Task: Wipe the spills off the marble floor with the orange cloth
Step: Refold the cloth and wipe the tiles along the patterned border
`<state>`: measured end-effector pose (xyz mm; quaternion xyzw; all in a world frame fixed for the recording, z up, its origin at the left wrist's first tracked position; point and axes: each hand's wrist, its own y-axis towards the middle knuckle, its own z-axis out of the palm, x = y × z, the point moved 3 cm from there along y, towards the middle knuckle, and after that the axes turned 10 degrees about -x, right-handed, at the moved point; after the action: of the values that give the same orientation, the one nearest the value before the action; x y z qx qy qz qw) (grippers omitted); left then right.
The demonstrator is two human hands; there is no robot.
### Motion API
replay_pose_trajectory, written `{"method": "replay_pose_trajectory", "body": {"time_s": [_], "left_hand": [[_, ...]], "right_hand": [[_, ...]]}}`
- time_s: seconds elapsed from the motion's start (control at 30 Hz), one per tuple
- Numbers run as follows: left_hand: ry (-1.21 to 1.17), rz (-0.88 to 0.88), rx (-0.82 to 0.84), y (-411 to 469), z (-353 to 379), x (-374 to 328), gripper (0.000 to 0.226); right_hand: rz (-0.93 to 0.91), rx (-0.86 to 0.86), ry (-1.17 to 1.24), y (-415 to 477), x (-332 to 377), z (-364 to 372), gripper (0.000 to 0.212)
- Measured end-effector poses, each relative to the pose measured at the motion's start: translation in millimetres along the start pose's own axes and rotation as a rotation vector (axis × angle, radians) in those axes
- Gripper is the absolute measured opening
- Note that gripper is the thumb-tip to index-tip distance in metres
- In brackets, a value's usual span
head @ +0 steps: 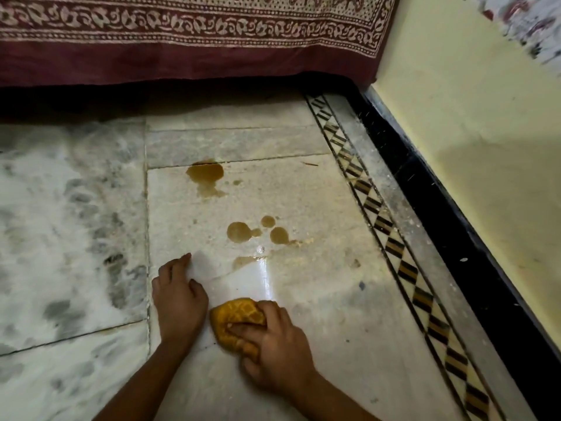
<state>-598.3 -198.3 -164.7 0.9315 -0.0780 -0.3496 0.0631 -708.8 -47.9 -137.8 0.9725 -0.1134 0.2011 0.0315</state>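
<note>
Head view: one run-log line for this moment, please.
right hand: grips orange cloth on marble floor | left hand: rests on floor | brown spills: on floor beyond cloth

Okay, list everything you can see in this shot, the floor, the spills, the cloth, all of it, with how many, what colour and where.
White and grey marble floor: one, under everything.
Brown liquid spills: one large puddle farthest off, three small round ones nearer, one faint smear nearest the hands.
Black and tan diamond-pattern inlay strip: one, along the floor's right side.
Black skirting band: one, between strip and wall.
Pale yellow wall: one, right.
Maroon printed bedcover: one, hanging across the top.
Orange patterned cloth: one, bunched on the floor, short of the spills.
Left hand: rests on the floor beside the cloth, holding nothing.
Right hand: grips the cloth.
</note>
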Motion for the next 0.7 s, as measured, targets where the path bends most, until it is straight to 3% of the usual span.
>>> {"method": "replay_pose_trajectory", "body": {"time_s": [0.13, 0.2, 0.33, 0.47, 0.53, 0.63, 0.7], "left_hand": [[-0.040, -0.047, -0.002, 4.4, -3.8, 0.5, 0.054], [-0.018, -0.027, 0.018, 2.8, -7.0, -2.5, 0.054], [0.031, 0.020, 0.100, 2.7, -11.5, -7.3, 0.057], [0.052, -0.009, 0.200, 7.6, -4.0, -13.0, 0.063], [0.004, -0.048, 0.202, 9.5, -0.9, -14.2, 0.069], [-0.108, -0.073, 0.160, 13.5, -3.4, -9.3, 0.065], [-0.197, -0.089, 0.088, 16.3, -10.7, -3.0, 0.058]], "right_hand": [[0.081, -0.048, -0.073, 45.0, -20.3, -11.0, 0.043], [0.262, -0.064, -0.025, 78.1, -46.9, -25.6, 0.044], [0.617, -0.289, -0.086, 97.9, -142.8, -66.7, 0.039], [1.027, -0.382, -0.110, 91.8, -190.8, -84.9, 0.050], [0.912, -0.352, -0.117, 107.1, -150.6, -74.1, 0.048], [0.445, -0.194, -0.060, 113.4, -51.7, -35.1, 0.041], [0.153, -0.058, -0.008, 94.8, 2.1, -6.7, 0.048]]}}
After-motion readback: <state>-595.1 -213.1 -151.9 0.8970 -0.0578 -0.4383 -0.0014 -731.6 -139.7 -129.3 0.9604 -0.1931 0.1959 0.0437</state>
